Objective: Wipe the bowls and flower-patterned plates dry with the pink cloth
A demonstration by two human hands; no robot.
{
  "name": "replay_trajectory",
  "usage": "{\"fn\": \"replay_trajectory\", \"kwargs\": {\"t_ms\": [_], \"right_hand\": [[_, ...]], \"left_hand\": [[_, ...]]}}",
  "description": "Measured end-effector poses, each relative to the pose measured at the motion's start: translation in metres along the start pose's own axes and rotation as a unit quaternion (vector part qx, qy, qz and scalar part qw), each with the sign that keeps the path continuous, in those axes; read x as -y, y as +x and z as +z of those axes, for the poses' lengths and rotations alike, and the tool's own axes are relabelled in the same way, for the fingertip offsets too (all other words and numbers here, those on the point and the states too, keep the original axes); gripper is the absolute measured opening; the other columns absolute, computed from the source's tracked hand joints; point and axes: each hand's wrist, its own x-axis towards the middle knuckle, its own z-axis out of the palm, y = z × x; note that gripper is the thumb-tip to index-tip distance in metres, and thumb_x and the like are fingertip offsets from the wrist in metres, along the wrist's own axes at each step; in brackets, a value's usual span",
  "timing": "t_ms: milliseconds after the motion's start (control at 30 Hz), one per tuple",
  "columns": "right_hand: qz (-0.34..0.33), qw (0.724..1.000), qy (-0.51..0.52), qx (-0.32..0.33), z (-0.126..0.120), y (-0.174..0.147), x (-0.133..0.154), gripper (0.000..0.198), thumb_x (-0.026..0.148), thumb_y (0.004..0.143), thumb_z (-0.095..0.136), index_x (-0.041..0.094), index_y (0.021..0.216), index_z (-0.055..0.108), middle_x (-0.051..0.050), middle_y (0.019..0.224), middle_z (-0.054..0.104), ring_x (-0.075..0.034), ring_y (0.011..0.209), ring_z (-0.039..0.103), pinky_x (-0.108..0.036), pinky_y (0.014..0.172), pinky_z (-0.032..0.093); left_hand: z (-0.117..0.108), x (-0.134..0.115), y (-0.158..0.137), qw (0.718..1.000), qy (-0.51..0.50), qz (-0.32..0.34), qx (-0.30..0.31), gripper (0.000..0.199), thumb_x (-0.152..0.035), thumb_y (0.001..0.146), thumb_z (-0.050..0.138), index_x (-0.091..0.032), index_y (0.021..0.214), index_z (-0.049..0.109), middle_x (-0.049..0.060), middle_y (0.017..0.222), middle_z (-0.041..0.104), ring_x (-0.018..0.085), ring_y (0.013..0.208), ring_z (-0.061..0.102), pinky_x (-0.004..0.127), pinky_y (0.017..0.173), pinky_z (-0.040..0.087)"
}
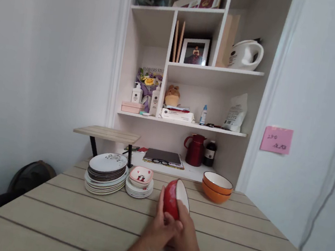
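A red bowl [171,198] with a white inside is tipped on its side above the table, its opening facing right. My left hand [162,221] holds its outer red side from the left and below. From the right, my right hand [184,221] grips the rim, thumb or fingers over the edge. My two hands meet under the bowl. Left of them stand small white saucers [137,192] with little pink-rimmed dishes [141,175] on top. Farther left is a stack of plates [106,175], the top one with a floral print. Two orange bowls [216,188] sit nested at the right.
The slatted wooden table [84,218] spreads under everything. A small raised stand [108,134] is at the back left. Behind, a shelf unit holds a red jug [195,150], a dark bottle [210,153] and a laptop-like slab [163,156] with glasses. A black chair [29,176] is at left.
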Motion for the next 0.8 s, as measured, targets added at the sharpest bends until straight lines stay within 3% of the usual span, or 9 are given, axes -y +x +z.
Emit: {"fn": "replay_trajectory", "kwargs": {"t_ms": [67, 133, 200, 267, 333, 467, 633, 800], "right_hand": [[-0.024, 0.997, -0.068, 0.023, 0.006, -0.003, 0.002, 0.040, 0.018, 0.082, 0.054, 0.023, 0.121, 0.066, -0.010, 0.102, 0.072, -0.027, 0.089, 0.064, -0.036, 0.078, 0.051], [-0.036, 0.992, -0.111, 0.049, 0.010, -0.006, 0.006, 0.049, 0.013, 0.081, 0.052, 0.026, 0.126, 0.063, -0.009, 0.103, 0.072, -0.026, 0.090, 0.063, -0.034, 0.077, 0.051], [-0.046, 0.988, -0.128, 0.075, 0.012, -0.008, 0.010, 0.055, 0.011, 0.081, 0.050, 0.027, 0.132, 0.057, -0.008, 0.106, 0.071, -0.025, 0.091, 0.063, -0.033, 0.078, 0.051], [-0.057, 0.984, -0.139, 0.097, 0.011, -0.010, 0.012, 0.057, 0.010, 0.081, 0.049, 0.026, 0.136, 0.053, -0.007, 0.109, 0.070, -0.024, 0.091, 0.062, -0.032, 0.079, 0.051], [-0.076, 0.977, -0.162, 0.116, 0.011, -0.013, 0.012, 0.055, 0.009, 0.082, 0.047, 0.023, 0.135, 0.052, -0.009, 0.113, 0.069, -0.024, 0.095, 0.060, -0.033, 0.083, 0.050], [-0.128, 0.950, -0.233, 0.165, 0.016, -0.019, 0.010, 0.054, 0.005, 0.079, 0.049, 0.016, 0.132, 0.052, -0.012, 0.125, 0.064, -0.026, 0.109, 0.055, -0.039, 0.097, 0.047], [-0.178, 0.903, -0.312, 0.234, 0.020, -0.022, 0.008, 0.061, 0.001, 0.076, 0.052, 0.018, 0.135, 0.051, -0.011, 0.142, 0.056, -0.027, 0.123, 0.049, -0.042, 0.105, 0.041], [-0.251, 0.863, -0.362, 0.248, 0.008, -0.014, 0.010, 0.036, 0.003, 0.086, 0.052, 0.024, 0.112, 0.064, -0.004, 0.128, 0.068, -0.028, 0.119, 0.055, -0.049, 0.105, 0.037]], "left_hand": [[-0.004, 0.002, -0.002, 0.998, 0.057, 0.004, 0.026, 0.137, -0.052, 0.059, 0.087, -0.034, 0.154, -0.010, 0.013, 0.142, 0.051, 0.026, 0.104, 0.064, 0.040, 0.096, 0.047], [-0.010, 0.000, -0.004, 0.995, 0.088, 0.046, 0.031, 0.134, -0.051, 0.062, 0.086, -0.031, 0.155, -0.007, 0.014, 0.152, 0.040, 0.028, 0.119, 0.057, 0.039, 0.102, 0.044], [-0.015, -0.004, -0.005, 0.992, 0.087, 0.086, 0.034, 0.128, -0.049, 0.064, 0.085, -0.030, 0.156, -0.001, 0.011, 0.161, 0.024, 0.030, 0.138, 0.040, 0.037, 0.110, 0.037], [-0.017, -0.008, -0.006, 0.992, 0.072, 0.093, 0.048, 0.123, -0.047, 0.065, 0.085, -0.029, 0.157, 0.005, 0.009, 0.164, 0.018, 0.029, 0.146, 0.028, 0.037, 0.115, 0.031], [-0.019, -0.011, -0.006, 0.995, 0.054, 0.074, 0.041, 0.112, -0.048, 0.069, 0.081, -0.029, 0.156, 0.013, 0.008, 0.163, 0.022, 0.029, 0.147, 0.026, 0.039, 0.118, 0.027], [-0.021, -0.015, -0.006, 0.998, -0.018, 0.052, -0.028, 0.077, -0.050, 0.082, 0.068, -0.032, 0.149, 0.035, 0.004, 0.159, 0.033, 0.026, 0.146, 0.030, 0.038, 0.118, 0.026], [-0.025, -0.019, -0.005, 0.991, -0.096, 0.030, -0.089, 0.067, -0.047, 0.077, 0.074, -0.027, 0.138, 0.053, 0.007, 0.145, 0.053, 0.028, 0.131, 0.051, 0.036, 0.110, 0.037], [-0.027, -0.024, -0.006, 0.977, -0.177, -0.024, -0.113, 0.066, -0.051, 0.073, 0.074, -0.016, 0.127, 0.060, 0.012, 0.111, 0.073, 0.028, 0.102, 0.068, 0.038, 0.093, 0.050]]}}
